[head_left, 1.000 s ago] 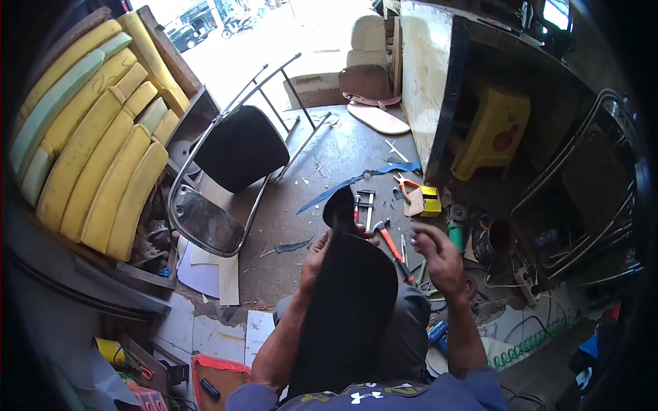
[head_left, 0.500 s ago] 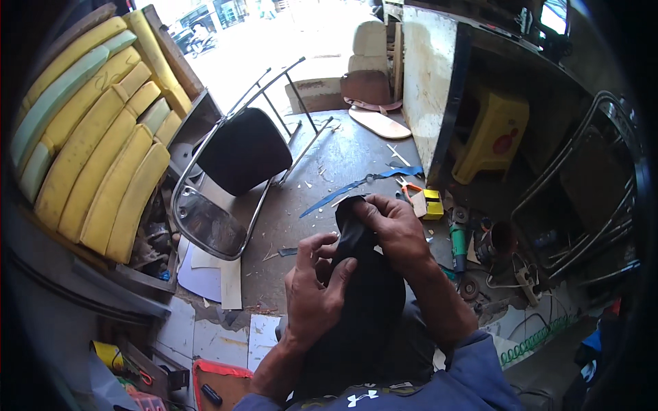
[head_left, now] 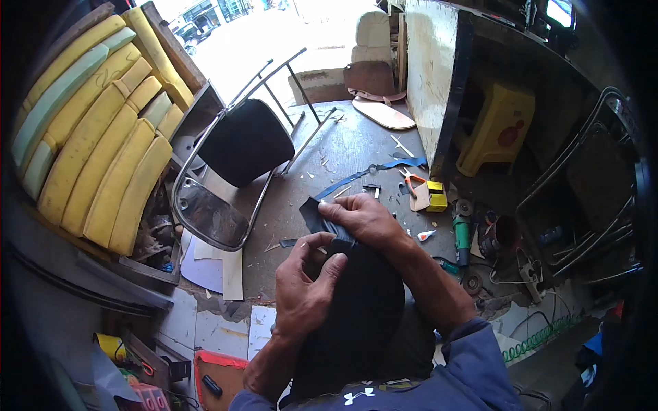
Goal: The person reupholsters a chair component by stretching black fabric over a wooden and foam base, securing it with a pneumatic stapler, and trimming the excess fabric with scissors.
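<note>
A long black piece of sheet material [head_left: 353,322] lies across my lap, its narrow upper end bunched and folded between my hands. My left hand [head_left: 308,288] has curled fingers and thumb pinching the black material at the fold, lower and to the left. My right hand [head_left: 360,219] grips the same end higher up, thumb over a folded flap. Just right of that hand, a small white bottle [head_left: 426,235] lies on the floor. Behind my hands are a blue strip [head_left: 404,162], orange-handled pincers [head_left: 411,180] and a yellow box [head_left: 435,196].
An overturned metal-framed chair with black seat [head_left: 243,140] lies front left, beside stacked yellow foam pads [head_left: 96,157]. On the right stand a yellow stool [head_left: 493,130] and metal chair frames [head_left: 582,178]. A green angle grinder [head_left: 461,236] and cables lie near my right arm.
My right hand came onto the upper end of the black material, then shifted left with it. My left hand rose to that end too, and the end is now folded over.
</note>
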`<control>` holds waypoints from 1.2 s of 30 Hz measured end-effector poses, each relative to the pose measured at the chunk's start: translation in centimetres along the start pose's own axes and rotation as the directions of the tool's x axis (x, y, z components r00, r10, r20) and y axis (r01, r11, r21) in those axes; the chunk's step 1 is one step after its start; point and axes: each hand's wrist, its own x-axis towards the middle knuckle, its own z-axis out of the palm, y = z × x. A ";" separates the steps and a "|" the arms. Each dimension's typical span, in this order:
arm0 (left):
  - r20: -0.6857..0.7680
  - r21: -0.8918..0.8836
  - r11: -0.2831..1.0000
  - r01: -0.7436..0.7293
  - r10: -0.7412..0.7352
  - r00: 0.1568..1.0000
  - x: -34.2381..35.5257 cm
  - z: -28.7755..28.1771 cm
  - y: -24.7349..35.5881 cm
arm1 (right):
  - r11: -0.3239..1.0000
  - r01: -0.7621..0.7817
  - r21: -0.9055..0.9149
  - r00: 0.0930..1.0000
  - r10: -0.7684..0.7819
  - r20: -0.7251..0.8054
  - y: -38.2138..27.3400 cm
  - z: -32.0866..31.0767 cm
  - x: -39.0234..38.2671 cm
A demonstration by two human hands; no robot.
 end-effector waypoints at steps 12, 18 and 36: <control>-0.049 0.063 0.995 -0.076 0.079 0.996 -0.2 0.5 -0.5 | 0.982 0.135 -0.132 0.865 -0.052 0.499 4.2 0.4 3.0; 0.047 -0.097 0.995 0.034 -0.029 0.998 -1.5 0.2 -1.3 | 0.998 0.043 0.040 0.784 -0.059 0.618 7.4 0.3 1.4; 0.005 -0.009 0.996 -0.087 0.087 0.996 -2.2 -0.2 -2.9 | 0.987 0.002 -0.160 0.966 0.040 0.257 3.6 2.8 -0.6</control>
